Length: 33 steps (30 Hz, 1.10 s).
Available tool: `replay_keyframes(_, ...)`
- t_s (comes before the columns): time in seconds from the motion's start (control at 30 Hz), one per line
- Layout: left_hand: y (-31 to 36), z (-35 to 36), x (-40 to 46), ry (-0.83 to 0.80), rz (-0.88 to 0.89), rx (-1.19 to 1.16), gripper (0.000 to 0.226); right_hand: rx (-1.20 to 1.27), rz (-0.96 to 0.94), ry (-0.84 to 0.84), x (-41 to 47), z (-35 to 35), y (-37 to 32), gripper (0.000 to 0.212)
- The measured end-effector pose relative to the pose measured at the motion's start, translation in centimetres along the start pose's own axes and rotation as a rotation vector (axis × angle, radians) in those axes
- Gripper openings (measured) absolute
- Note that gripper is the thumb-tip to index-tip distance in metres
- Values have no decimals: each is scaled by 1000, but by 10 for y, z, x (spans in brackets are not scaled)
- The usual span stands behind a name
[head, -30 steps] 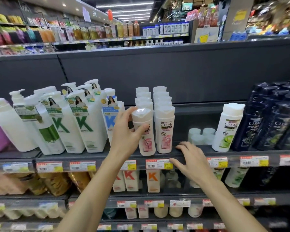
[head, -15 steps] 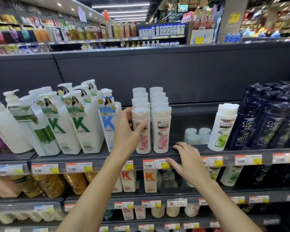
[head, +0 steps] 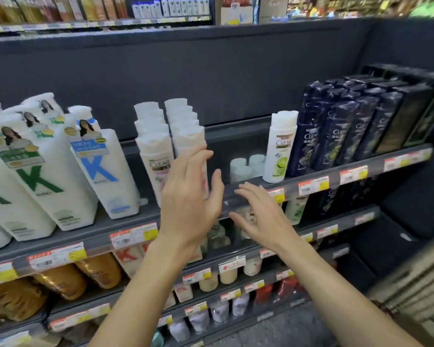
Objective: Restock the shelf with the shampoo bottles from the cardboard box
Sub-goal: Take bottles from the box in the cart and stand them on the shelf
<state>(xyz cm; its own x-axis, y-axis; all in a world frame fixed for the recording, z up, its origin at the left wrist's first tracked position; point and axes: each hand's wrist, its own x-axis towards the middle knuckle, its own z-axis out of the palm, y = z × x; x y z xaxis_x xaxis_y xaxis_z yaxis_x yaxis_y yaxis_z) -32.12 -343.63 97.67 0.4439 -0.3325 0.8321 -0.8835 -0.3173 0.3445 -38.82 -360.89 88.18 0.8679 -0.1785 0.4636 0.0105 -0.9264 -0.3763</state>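
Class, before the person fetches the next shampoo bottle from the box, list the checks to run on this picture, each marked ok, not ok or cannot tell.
1. Left hand empty, fingers straight: ok.
2. Right hand empty, off the shelf edge: ok.
3. Two pink Clear rows upright: ok.
4. Free space beside the green Clear bottle for more stock: ok.
5. Cardboard box within reach: cannot tell, not clearly in view.
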Motion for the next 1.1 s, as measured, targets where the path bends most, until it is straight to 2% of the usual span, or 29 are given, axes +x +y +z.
replay_keyframes(0.07,25,29,-8,-125,55,-123,25,66,61,31,-32,-15,13,47)
replay_keyframes(0.13,50,66,-21,-335,37,-251,19,88,208,3,-73,-33,33,40)
replay_keyframes(0.27,109,157,-70,-814,-154,-488,11,50,648,-88,-193,-63,99,33)
replay_keyframes(0.37,155,226,-121,-1151,-327,-602,4,102,1048,-119,-299,-77,144,45)
replay_keyframes(0.47,199,291,-191,-1408,-411,-598,5,167,1418,-96,-404,-74,180,53)
replay_keyframes(0.53,228,325,-245,-1600,-480,-556,4,252,1605,-105,-463,-63,200,49)
replay_keyframes(0.63,268,370,-333,-1844,-757,-478,23,331,1779,-135,-535,-32,233,49)
replay_keyframes(0.7,284,395,-391,-1934,-967,-386,26,392,1844,-193,-571,-5,256,45)
replay_keyframes(0.77,284,418,-445,-1997,-1098,-266,30,406,1860,-255,-594,17,281,34)
replay_keyframes(0.83,266,440,-503,-2022,-1181,-170,16,405,1847,-350,-612,39,308,28)
replay_keyframes(0.9,243,457,-550,-2039,-1197,-44,57,408,1816,-450,-620,58,332,26)
replay_keyframes(0.93,238,462,-560,-2062,-1189,17,63,416,1797,-493,-623,66,342,26)
replay_keyframes(1.03,236,467,-573,-1970,-1345,60,31,473,1695,-611,-630,89,360,34)
replay_keyframes(1.1,234,472,-587,-1948,-1434,93,33,522,1664,-677,-633,101,364,42)
